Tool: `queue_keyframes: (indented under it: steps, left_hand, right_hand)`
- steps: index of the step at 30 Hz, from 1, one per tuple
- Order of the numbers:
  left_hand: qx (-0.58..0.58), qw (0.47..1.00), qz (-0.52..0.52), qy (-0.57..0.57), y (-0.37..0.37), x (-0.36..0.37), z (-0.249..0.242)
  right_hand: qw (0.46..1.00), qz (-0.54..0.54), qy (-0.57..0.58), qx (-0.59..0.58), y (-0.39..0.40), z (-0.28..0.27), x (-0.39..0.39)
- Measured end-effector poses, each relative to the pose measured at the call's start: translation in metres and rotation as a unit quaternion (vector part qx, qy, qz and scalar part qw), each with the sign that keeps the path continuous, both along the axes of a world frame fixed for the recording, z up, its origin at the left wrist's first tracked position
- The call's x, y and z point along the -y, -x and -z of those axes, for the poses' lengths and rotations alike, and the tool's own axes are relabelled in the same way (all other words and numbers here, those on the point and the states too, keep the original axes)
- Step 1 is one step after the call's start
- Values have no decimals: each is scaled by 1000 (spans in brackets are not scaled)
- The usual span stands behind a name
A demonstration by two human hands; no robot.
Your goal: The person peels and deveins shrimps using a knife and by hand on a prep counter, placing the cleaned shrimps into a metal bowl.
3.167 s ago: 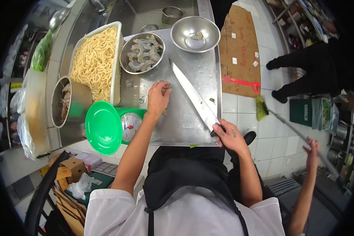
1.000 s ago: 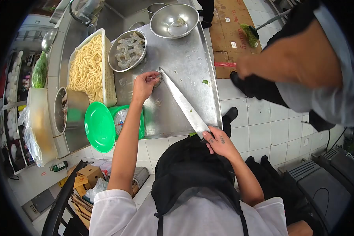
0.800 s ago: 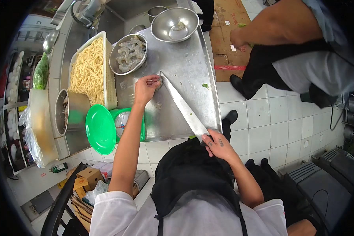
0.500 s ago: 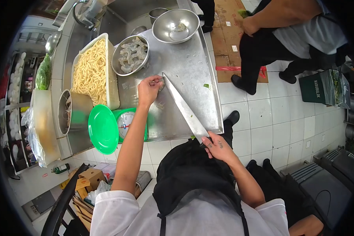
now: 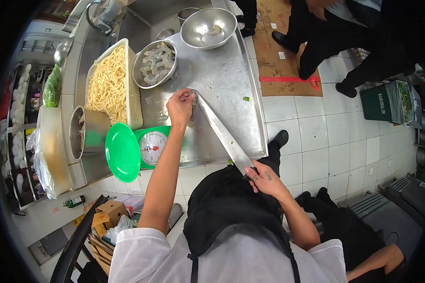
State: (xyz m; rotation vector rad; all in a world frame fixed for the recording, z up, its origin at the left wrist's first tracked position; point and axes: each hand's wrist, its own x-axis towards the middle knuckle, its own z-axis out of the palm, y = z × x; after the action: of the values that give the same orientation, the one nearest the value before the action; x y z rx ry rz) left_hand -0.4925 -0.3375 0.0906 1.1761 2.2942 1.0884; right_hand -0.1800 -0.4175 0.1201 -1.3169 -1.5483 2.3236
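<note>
Knife blade (image 5: 222,129): is gleaming silver.
Shrimp (image 5: 157,63): are showing translucent grey.
Scale pan (image 5: 123,153): is showing bright green.
Noodles (image 5: 107,87): are showing pale yellow.
Apron (image 5: 231,210): is showing plain black.
Floor tiles (image 5: 314,127): are forming a white, dark-lined grid.

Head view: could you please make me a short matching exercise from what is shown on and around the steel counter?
Things:
1. The knife
2. The weighing scale
3. The noodles
4. The left hand

Places, colours or states:
A. In a white basket
B. Pinching a shrimp at the knife's tip
C. Green, with a round white dial
D. Gripped in the right hand

Right pairs: 1-D, 2-C, 3-A, 4-B.
</note>
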Motion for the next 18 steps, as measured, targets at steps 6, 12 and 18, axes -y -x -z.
queue_keyframes:
  steps: [6, 12, 18]
  left_hand:
    - [4, 999, -40, -15, -5, 1, 5]
    - [8, 998, -62, -21, -11, 0, 5]
    - [3, 998, -63, -12, -14, 1, 0]
  right_hand:
    - [1000, -6, 3, 8, -11, -3, 7]
    - [1000, -16, 6, 5, -18, -10, 11]
    - [1000, -11, -7, 17, -22, -14, 13]
